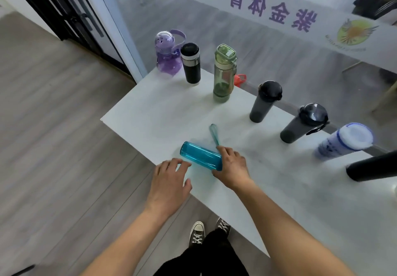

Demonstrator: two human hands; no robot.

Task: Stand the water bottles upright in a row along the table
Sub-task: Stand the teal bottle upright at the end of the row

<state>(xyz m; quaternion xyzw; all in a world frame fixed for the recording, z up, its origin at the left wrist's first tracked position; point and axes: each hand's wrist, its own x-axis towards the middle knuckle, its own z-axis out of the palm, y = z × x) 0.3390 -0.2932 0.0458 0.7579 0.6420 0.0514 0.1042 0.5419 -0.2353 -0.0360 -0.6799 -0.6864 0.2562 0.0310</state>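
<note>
The left hand (169,181) hovers spread and empty by the base of the blue bottle (200,155), which lies flat near the desk (150,112) edge; the right hand (232,167) grasps its cap end — next, likely tipping it upright to join the row behind.

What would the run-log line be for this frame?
stage: righting | blue bottle: lying on table | right hand: gripping it | left hand: open beside | row: six upright

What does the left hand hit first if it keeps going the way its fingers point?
Most likely the blue bottle, lying on its side just past the left hand; its fingertips are nearly at the bottle's base end. Depth unclear.
</note>
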